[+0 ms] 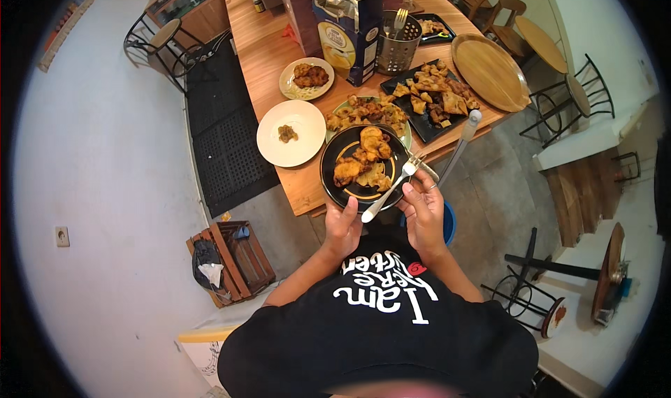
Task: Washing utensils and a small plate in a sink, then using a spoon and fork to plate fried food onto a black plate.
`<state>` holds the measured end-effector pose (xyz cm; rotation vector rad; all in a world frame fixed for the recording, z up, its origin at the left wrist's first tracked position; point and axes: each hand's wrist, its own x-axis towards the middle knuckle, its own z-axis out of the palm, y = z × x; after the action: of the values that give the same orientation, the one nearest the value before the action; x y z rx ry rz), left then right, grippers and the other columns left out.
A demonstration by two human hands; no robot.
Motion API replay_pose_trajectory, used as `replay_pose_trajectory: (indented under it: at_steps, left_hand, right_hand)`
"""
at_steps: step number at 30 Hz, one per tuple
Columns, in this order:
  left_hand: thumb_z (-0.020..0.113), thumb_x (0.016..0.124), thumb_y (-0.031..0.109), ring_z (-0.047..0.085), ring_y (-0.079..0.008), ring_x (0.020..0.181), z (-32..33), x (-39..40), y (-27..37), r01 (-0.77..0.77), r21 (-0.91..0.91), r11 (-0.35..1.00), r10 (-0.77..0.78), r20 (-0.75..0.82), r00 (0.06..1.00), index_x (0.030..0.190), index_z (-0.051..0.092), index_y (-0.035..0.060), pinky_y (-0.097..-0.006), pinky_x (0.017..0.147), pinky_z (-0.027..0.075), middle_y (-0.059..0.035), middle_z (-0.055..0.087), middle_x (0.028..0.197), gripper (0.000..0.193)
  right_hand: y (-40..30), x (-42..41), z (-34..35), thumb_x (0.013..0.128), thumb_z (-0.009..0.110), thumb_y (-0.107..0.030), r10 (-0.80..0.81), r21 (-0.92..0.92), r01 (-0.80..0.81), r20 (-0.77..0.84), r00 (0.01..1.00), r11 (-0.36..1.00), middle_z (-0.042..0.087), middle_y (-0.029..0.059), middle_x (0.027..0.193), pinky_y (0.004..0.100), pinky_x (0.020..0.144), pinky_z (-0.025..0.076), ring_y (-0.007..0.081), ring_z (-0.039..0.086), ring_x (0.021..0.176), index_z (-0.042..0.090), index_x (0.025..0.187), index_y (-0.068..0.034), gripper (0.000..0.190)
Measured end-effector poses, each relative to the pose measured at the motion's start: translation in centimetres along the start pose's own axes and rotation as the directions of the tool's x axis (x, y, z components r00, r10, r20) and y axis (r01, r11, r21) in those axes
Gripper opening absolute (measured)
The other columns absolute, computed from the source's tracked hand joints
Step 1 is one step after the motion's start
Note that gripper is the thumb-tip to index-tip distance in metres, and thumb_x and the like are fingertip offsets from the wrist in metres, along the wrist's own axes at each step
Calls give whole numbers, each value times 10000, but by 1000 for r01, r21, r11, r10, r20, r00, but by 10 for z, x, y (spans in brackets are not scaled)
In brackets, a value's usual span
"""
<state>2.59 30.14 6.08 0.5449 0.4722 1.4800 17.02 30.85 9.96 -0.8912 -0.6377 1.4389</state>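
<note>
A black round plate (350, 186) with a yellow ring is held in front of me at the table's edge. Fried food pieces (361, 162) lie on it. My left hand (343, 227) grips the near left rim, thumb on top. My right hand (423, 214), with a ring on one finger, holds the right side. A metal fork (390, 192) slants across the plate's right rim beside my right thumb. Just beyond, and partly hidden by the plate, sits a green-rimmed plate (409, 136) heaped with fried food. To the left is a white plate (309, 149) with a small brown morsel (287, 134).
On the wooden table (293, 185) stand a small plate (285, 87) with fritters, a dark box (346, 52), a perforated metal utensil holder (398, 52), a black tray (424, 128) of fried food and a round wooden tray (490, 73). A slatted crate (244, 261) is at left.
</note>
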Motion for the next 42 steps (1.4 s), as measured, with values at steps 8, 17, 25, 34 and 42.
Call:
replay_pose_trajectory:
  at_steps: [8,17,25,34,42]
  left_hand:
    - [534,961,328,425,-257,1297,-14,-7,-3,87,21,996,-89,111,990,1439,217,60,-413,1072,365,-131,374,1427,633]
    - [226,976,591,459,-282,1276,6,-11,-12,189,2,982,-188,114,976,1428,268,1,-410,1066,384,-173,413,1421,744]
    - [215,1016,481,426,-244,1296,62,-43,-65,235,104,967,-252,205,946,1411,288,18,-395,1089,326,-144,434,1390,613]
    - [281,1032,335,464,-234,1260,155,-133,-212,127,110,986,-138,96,986,1357,361,54,-383,1078,361,-125,469,1349,437]
    - [369,994,304,474,-238,1263,254,-187,-295,244,52,968,-249,137,959,1364,332,58,-383,1057,409,-127,449,1355,447]
  right_hand:
    - [4,-12,-5,921,524,-49,-77,39,83,-141,987,996,625,102,1113,273,798,541,144,635,939,494,1265,70,365]
    - [-13,-43,-40,911,516,-29,-179,-7,180,-160,971,984,630,127,1109,274,835,523,153,631,950,522,1223,113,343]
    - [-52,-95,-121,913,548,-49,-192,-19,192,-178,965,981,647,73,1060,224,792,511,92,620,883,543,1238,84,351]
    - [-131,-168,-268,940,543,-74,-212,-69,204,-164,963,977,648,85,1053,229,808,497,104,615,914,535,1216,83,318]
    - [-204,-215,-374,930,560,-79,-237,-60,230,-273,932,971,653,100,1023,238,771,503,108,626,873,501,1178,20,273]
